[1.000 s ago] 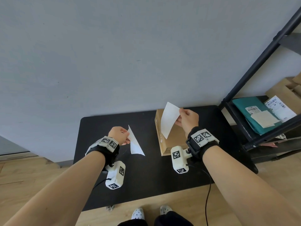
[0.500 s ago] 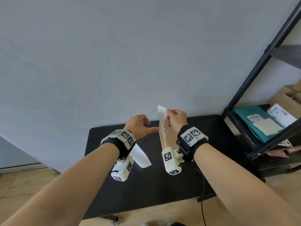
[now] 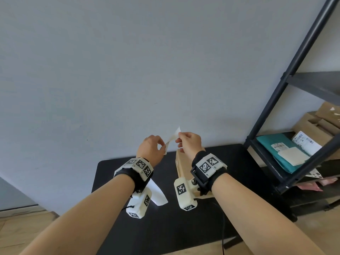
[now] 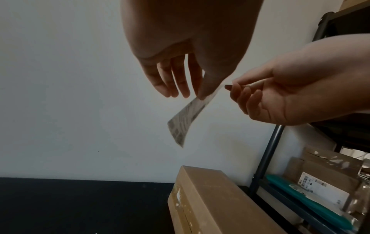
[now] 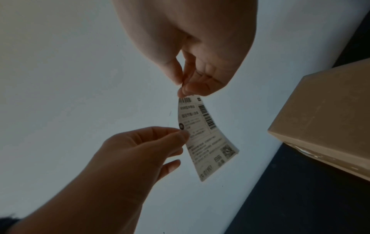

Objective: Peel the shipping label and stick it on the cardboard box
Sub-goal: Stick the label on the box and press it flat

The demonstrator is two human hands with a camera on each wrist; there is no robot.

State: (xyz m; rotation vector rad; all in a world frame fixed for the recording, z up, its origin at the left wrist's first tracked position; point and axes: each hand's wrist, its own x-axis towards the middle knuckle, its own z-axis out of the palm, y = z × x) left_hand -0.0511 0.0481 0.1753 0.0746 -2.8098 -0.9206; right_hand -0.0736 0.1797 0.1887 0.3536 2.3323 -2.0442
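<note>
Holding the label (image 5: 204,134) in the air above the worktop (image 3: 230,162), the left hand (image 3: 150,150) pinches one edge and the right hand (image 3: 188,142) pinches the top corner. To do the sticking well, I think both hands should keep the label stretched and flat, lower it on the top of the cardboard box (image 4: 216,202) just below, then press one edge first.

Bright head view, dim wrist views

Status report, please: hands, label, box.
Both hands pinch the shipping label, held above the table. Cardboard box waits below, top bare. Nothing in the way.
</note>
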